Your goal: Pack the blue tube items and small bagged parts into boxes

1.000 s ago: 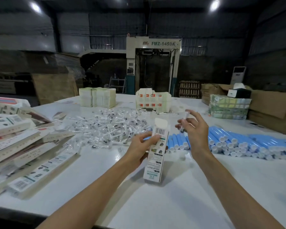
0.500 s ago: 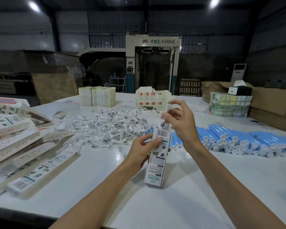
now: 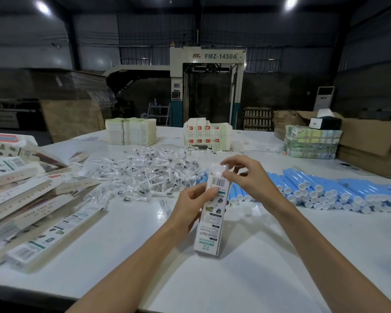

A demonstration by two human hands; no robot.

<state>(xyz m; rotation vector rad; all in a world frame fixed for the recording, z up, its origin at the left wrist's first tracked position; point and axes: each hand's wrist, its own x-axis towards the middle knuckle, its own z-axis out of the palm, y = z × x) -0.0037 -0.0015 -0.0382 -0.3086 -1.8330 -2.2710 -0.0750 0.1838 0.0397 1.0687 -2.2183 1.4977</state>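
Observation:
My left hand [image 3: 191, 205] grips a tall white printed box [image 3: 211, 220] standing upright on the white table [image 3: 246, 279]. My right hand [image 3: 250, 177] pinches a small clear bagged part [image 3: 216, 169] at the box's open top. A heap of small clear bagged parts [image 3: 145, 173] lies behind the box to the left. Rows of blue tubes [image 3: 325, 190] with white caps lie to the right, their near ends partly hidden by my right hand.
Filled white boxes [image 3: 20, 199] are piled at the left edge. Stacks of flat cartons [image 3: 131, 131], [image 3: 207, 135] and a wrapped bundle [image 3: 312, 142] stand at the far side. Brown cardboard boxes [image 3: 370, 145] sit at the far right. A large machine [image 3: 207, 86] stands behind.
My right hand has moved left and down from above the blue tubes to the box's open top, carrying the small bagged part. My left hand kept the box upright.

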